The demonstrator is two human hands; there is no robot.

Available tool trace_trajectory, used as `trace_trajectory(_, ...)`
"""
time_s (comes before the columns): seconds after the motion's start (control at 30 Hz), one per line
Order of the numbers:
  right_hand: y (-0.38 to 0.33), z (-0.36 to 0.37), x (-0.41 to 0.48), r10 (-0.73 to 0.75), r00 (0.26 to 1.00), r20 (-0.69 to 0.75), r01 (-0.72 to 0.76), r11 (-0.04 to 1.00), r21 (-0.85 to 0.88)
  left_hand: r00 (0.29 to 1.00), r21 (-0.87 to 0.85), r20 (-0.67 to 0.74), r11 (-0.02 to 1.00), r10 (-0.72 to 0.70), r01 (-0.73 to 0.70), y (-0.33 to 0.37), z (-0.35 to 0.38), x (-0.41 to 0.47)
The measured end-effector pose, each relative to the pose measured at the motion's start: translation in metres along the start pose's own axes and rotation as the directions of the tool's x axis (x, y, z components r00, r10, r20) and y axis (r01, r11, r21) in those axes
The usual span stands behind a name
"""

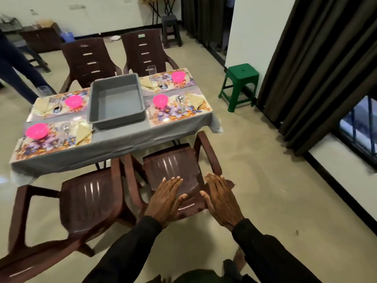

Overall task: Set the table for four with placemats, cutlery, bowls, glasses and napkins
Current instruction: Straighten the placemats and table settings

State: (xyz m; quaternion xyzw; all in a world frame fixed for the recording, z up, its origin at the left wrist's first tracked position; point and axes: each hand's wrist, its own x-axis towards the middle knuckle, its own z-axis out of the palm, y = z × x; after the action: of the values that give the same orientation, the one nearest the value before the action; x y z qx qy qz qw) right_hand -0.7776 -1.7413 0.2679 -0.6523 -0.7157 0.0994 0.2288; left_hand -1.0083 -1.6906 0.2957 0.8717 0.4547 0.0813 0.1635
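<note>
From the head camera, both hands reach out flat over a brown chair [173,170], the left hand [166,200] and right hand [221,198] each with fingers spread and gripping nothing. Beyond, the grey-clothed worktop [126,137] carries four floral placemats [175,114], one at each corner, each with a pink bowl [160,100], cutlery, a glass and a folded napkin [195,101]. An empty grey bin [116,99] sits in the middle between them.

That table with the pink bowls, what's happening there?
A person is laying a table for four. Each flowery placemat has a pink bowl, a folded napkin and cutlery; glasses show at some places. A grey bin sits empty in the middle. Both hands, the left hand and right hand, are open over the back of a brown chair, holding nothing.
</note>
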Motion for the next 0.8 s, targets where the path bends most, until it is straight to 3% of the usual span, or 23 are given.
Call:
trace_trajectory(0.43, 0.231, -0.116, 0.058, -0.010, 0.999, 0.051, 0.011, 1.000, -0.012, 0.996, -0.094, -0.026, 0.992, -0.085, 0.082, 0.166, 0.039, 0.204)
trace_trajectory(0.57, 0.270, -0.132, 0.101, -0.042, 0.997, 0.059, 0.042, 0.999, 0.002, 0.991, -0.128, -0.070, 0.986, -0.112, 0.103, 0.178, 0.042, 0.255)
trace_trajectory(0.8, 0.343, -0.138, 0.213, -0.111, 0.991, 0.081, 0.109, 0.994, 0.018, 0.968, -0.149, 0.006, 0.957, -0.249, 0.247, 0.147, 0.066, 0.368)
